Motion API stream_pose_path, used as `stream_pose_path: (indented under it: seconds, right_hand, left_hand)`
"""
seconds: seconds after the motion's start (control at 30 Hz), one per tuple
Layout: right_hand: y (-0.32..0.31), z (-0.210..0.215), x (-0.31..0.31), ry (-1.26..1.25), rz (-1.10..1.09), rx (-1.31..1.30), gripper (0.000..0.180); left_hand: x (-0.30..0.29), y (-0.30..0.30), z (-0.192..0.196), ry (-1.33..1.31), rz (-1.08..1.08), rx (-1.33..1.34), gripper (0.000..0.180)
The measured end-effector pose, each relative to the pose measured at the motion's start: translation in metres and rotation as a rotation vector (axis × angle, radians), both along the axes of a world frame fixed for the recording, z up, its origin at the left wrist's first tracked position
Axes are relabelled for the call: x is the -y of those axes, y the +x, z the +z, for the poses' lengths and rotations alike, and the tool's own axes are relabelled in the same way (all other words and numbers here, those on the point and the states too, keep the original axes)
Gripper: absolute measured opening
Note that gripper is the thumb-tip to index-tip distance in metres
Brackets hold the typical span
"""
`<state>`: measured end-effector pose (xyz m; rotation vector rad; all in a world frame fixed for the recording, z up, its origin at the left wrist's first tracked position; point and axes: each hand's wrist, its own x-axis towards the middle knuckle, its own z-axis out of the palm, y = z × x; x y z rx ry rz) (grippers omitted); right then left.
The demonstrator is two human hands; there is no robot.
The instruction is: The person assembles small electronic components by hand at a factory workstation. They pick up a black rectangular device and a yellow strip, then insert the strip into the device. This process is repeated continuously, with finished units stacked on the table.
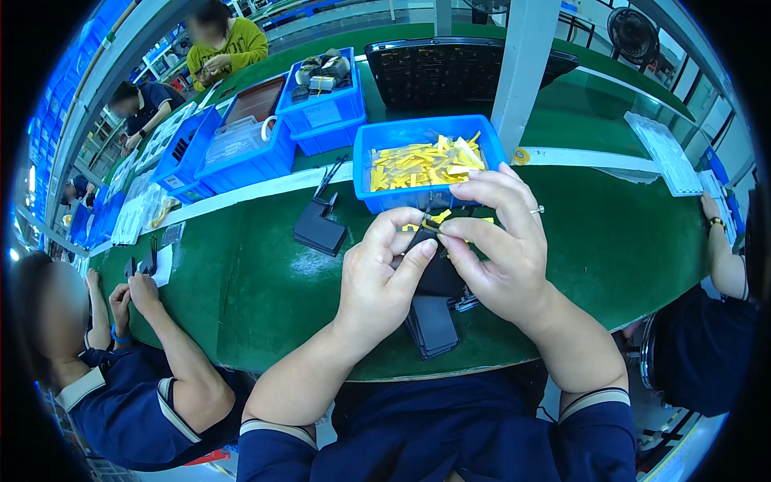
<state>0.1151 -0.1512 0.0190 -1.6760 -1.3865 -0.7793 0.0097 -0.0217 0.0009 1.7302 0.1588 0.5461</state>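
both hands, left hand [385, 265] and right hand [498, 241], are pinching a small yellow tag [438, 218] onto a black part [438, 273] over the green table [265, 305].

table [241, 281]: green, with a white stripe along the far side
near bin [363, 161]: blue, holding yellow strips [422, 165]
flat parts [434, 321]: black (stacked, plain)
small piece [441, 216] between hands: yellow
far-left bins [321, 116]: blue
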Motion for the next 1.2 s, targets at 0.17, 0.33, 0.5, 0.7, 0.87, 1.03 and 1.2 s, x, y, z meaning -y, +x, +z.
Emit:
stream_pose_path:
  seconds: [0.17,0.33,0.5,0.7,0.87,1.03,1.2]
  right_hand:
    - [0.003,-0.003,0.001,0.075,-0.027,-0.064,0.019]
    - [-0.004,0.006,0.004,0.082,0.040,-0.065,0.017]
    - [-0.014,-0.005,-0.002,0.049,0.066,-0.103,0.015]
    - [-0.011,-0.002,0.001,0.056,0.066,-0.190,0.015]
    - [-0.005,0.001,0.002,0.040,0.248,-0.298,0.015]
    - [-0.002,0.004,0.005,-0.018,0.251,-0.220,0.015]
    - [0.001,0.015,0.008,-0.074,0.130,-0.003,0.015]
  left_hand:
    - [0.003,0.000,-0.001,0.142,0.043,0.053,0.024]
    - [-0.003,0.001,-0.008,0.028,0.038,0.063,0.024]
    - [-0.001,0.003,-0.011,-0.036,0.057,0.136,0.025]
    - [0.002,-0.001,0.000,0.421,0.135,0.197,0.027]
    - [0.001,0.002,0.000,0.537,0.092,0.276,0.035]
    - [-0.001,-0.001,0.003,0.504,0.024,0.256,0.039]
    - [-0.003,0.001,0.001,0.265,0.035,0.219,0.026]
